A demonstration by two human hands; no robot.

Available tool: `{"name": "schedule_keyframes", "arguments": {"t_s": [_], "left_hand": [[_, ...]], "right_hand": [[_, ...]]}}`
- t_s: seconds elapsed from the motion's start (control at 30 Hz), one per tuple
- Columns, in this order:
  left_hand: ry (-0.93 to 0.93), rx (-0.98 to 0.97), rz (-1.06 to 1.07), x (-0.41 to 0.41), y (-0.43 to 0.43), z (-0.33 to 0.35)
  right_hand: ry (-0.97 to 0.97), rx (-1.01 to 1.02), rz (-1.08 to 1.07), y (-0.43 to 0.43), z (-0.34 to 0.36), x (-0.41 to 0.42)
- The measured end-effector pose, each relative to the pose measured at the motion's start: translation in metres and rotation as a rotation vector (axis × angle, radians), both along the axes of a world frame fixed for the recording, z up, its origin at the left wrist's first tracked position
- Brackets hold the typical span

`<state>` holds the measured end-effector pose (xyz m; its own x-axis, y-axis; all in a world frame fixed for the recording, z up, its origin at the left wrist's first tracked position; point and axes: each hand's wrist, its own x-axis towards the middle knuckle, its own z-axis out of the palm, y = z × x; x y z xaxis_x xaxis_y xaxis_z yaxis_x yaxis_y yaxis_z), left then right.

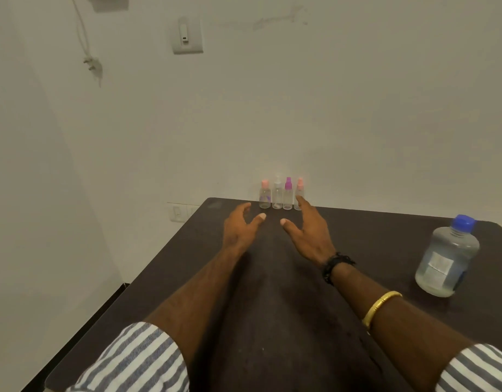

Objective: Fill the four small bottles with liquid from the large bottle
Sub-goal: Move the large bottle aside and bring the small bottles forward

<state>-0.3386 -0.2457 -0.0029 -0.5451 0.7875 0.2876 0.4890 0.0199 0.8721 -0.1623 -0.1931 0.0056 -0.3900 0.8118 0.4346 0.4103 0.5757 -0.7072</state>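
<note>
Both hands empty and splayed: left hand (238,226) and right hand (307,234) flank the upright row of four small bottles (281,195) at the table's (272,292) far edge, right fingertips nearest; capped large bottle (447,257) stands well off right.

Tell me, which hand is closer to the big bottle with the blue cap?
The right hand. The large bottle stands off to its right on the table, apart from it. The left hand is farther away, on the other side of the right hand.
</note>
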Motion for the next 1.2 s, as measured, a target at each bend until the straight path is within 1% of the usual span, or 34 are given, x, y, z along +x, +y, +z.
{"name": "schedule_keyframes", "arguments": {"t_s": [0.1, 0.2, 0.37, 0.53, 0.77, 0.97, 1.07, 1.2], "left_hand": [[-0.133, -0.053, -0.043, -0.017, 0.023, -0.014], [-0.214, -0.039, -0.075, -0.031, 0.044, -0.025], [-0.241, -0.009, -0.088, -0.052, 0.082, -0.038], [-0.242, 0.006, -0.085, -0.069, 0.12, -0.045], [-0.265, 0.003, -0.112, -0.085, 0.166, -0.046], [-0.263, 0.031, -0.161, -0.087, 0.189, -0.049], [-0.262, 0.032, -0.2, -0.087, 0.192, -0.048], [-0.27, 0.023, -0.22, -0.083, 0.191, -0.046]], "right_hand": [[0.085, -0.161, -0.05, 0.021, -0.004, -0.009], [0.138, -0.261, -0.106, 0.046, -0.009, -0.015], [0.23, -0.36, -0.175, 0.093, -0.017, -0.023], [0.274, -0.422, -0.213, 0.135, -0.029, -0.031], [0.438, -0.511, -0.204, 0.176, -0.038, -0.049], [0.391, -0.595, -0.098, 0.191, -0.036, -0.063], [0.339, -0.589, -0.094, 0.196, -0.039, -0.071], [0.326, -0.595, -0.086, 0.194, -0.037, -0.075]]}}
